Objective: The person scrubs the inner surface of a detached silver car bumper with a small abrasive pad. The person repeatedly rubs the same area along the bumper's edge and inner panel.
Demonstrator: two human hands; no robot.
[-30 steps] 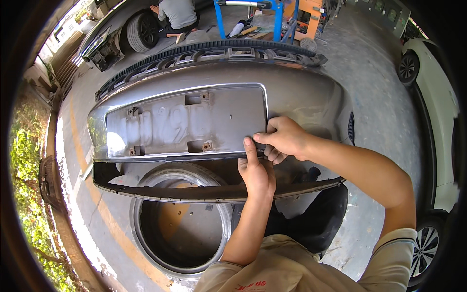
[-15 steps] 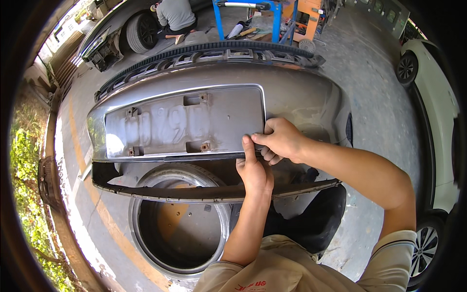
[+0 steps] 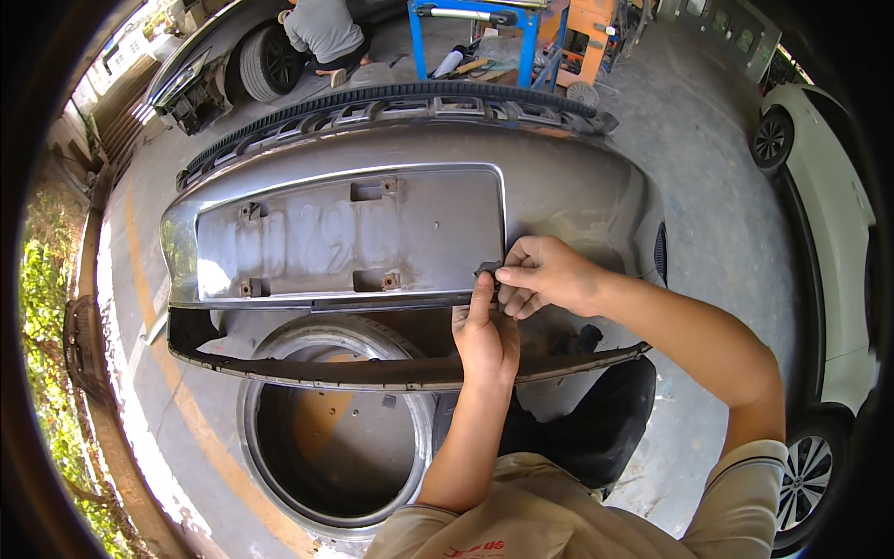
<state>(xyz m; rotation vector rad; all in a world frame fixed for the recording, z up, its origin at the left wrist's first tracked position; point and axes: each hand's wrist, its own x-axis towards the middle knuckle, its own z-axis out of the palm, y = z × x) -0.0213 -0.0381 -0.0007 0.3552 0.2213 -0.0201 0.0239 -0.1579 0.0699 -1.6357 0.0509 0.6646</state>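
Observation:
A grey car bumper (image 3: 568, 196) lies across the middle, with a bright trim strip around its licence-plate recess (image 3: 326, 224). At the recess's lower right corner a small dark piece (image 3: 488, 269), whose kind I cannot make out, shows between my thumbs. My right hand (image 3: 549, 277) pinches it from the right, thumb against the forefinger, other fingers curled. Below, my left hand (image 3: 486, 337) grips the bumper's edge at that corner, its thumb pointing up beside the dark piece and its fingers mostly hidden under the edge.
A tyre (image 3: 247, 447) lies flat under the bumper's near side. Beyond are a black slatted strip (image 3: 400, 98), a blue stand (image 3: 473, 19) with tools, an orange frame (image 3: 585, 42) and a person (image 3: 323, 37) crouching by a dark car (image 3: 186, 88). A white car (image 3: 833, 214) stands at right.
My right hand has drawn slightly to the right of my left thumb. The small dark piece now shows between them. The whole view has shifted a little.

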